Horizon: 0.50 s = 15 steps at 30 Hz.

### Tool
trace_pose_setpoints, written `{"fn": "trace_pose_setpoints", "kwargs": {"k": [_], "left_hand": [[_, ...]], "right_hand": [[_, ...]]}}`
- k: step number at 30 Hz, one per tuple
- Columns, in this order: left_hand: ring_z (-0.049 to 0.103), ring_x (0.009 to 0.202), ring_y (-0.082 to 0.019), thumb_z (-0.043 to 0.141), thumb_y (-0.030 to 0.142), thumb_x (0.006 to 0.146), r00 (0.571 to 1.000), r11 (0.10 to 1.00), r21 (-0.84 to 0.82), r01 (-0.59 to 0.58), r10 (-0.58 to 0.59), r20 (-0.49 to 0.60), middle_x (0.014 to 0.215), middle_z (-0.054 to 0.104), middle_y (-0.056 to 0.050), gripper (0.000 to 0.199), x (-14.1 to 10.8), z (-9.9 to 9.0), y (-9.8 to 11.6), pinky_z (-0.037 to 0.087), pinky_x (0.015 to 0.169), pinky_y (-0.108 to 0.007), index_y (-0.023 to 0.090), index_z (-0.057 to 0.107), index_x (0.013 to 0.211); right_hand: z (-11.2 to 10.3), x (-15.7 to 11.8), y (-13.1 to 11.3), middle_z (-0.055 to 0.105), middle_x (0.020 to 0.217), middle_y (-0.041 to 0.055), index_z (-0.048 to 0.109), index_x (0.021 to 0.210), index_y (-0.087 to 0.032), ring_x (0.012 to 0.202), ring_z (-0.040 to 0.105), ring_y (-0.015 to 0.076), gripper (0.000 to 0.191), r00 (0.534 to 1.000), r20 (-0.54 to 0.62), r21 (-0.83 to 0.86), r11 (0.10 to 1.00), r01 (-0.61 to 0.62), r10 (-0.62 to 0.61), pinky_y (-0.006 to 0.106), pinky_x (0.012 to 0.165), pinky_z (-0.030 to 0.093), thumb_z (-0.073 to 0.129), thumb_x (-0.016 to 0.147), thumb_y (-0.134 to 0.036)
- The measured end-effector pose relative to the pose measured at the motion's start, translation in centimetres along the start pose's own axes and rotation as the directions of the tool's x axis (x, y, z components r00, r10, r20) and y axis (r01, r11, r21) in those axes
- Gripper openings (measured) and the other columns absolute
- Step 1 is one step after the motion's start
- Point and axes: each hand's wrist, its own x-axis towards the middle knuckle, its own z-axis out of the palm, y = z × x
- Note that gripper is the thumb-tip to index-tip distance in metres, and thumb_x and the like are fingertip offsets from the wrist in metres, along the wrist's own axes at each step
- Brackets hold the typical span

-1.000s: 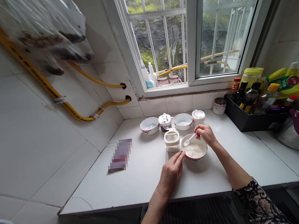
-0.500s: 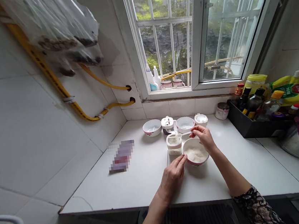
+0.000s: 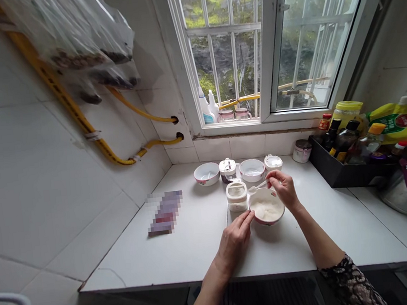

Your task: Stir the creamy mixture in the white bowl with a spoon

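Bowl (image 3: 267, 207) w/ white powder sits mid-bench, near the front edge of the cluster; right hand (image 3: 284, 188) pinches a small white spoon (image 3: 258, 187) over its far-left rim, spoon tip toward the small lidded jar (image 3: 237, 196) just left of the bowl. Left hand (image 3: 235, 239) lies on the bench (image 3: 185, 252), fingers loosely extended, holding nothing, fingertips touching the bowl's near-left side. Risk, as I judge it: spoon is tiny and hangs betw. jar and bowl, so a tilt or a knock on either rim could drop powder onto the bench; jar is light-looking and just beside the bowl, so an elbow or spoon nudge might tip it. Far side: two more bowls (image 3: 206, 173) (image 3: 251, 169) and two small white pots (image 3: 228, 168) (image 3: 273, 162) in a row, close behind, little room to move fwd. Right: black tray of bottles (image 3: 341, 168), well apart. Left: flat dark packet (image 3: 165, 212), clear of the hands.
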Motion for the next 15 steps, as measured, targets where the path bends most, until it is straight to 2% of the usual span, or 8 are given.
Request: {"fn": "trace_pose_setpoints", "kwargs": {"k": [3, 8, 10, 15], "left_hand": [[0.067, 0.110, -0.020, 0.040, 0.002, 0.093, 1.000, 1.000, -0.001, 0.008, -0.008, 0.001, 0.122, 0.067, -0.012, 0.048, 0.0, 0.0, 0.0, 0.059, 0.091, -0.031, 0.016, 0.051, 0.138], [0.068, 0.108, -0.020, 0.039, 0.003, 0.094, 1.000, 1.000, 0.003, 0.002, -0.002, -0.004, 0.121, 0.067, -0.011, 0.050, 0.1, 0.0, 0.1, 0.061, 0.087, -0.031, 0.018, 0.049, 0.141], [0.068, 0.108, -0.020, 0.039, 0.003, 0.094, 1.000, 1.000, -0.001, 0.008, -0.008, 0.005, 0.121, 0.067, -0.011, 0.050, 0.1, -0.1, 0.1, 0.061, 0.087, -0.031, 0.018, 0.048, 0.141], [0.068, 0.109, -0.020, 0.039, 0.003, 0.094, 1.000, 1.000, -0.003, 0.004, -0.004, 0.009, 0.122, 0.067, -0.011, 0.050, 0.1, -0.2, 0.1, 0.060, 0.088, -0.031, 0.018, 0.050, 0.140]], "right_hand": [[-0.6, 0.2, 0.8, 0.050, 0.047, -0.0046, 0.057, 0.066, -0.021, 0.042, 0.046, 0.0125, 0.011, 0.995, 0.057, -0.049, 0.995, -0.084, 0.086, 0.025, 0.047, 0.038, 0.047, 0.071, -0.023], [0.2, 0.0, 0.9, 0.052, 0.044, -0.0034, 0.058, 0.057, -0.021, 0.044, 0.045, 0.0115, 0.014, 0.976, 0.215, -0.168, 0.986, -0.003, 0.039, 0.025, 0.050, 0.036, 0.046, 0.063, -0.021], [0.5, 0.0, 0.8, 0.053, 0.044, -0.0034, 0.059, 0.058, -0.021, 0.044, 0.046, 0.0117, 0.015, 0.968, 0.233, -0.131, 0.989, -0.063, 0.092, 0.024, 0.050, 0.037, 0.045, 0.063, -0.022], [-0.1, 0.5, 1.3, 0.053, 0.042, -0.0029, 0.060, 0.057, -0.020, 0.042, 0.044, 0.0115, 0.015, 0.944, 0.147, 0.057, 0.951, -0.305, 0.294, 0.024, 0.046, 0.036, 0.047, 0.059, -0.025]]}}
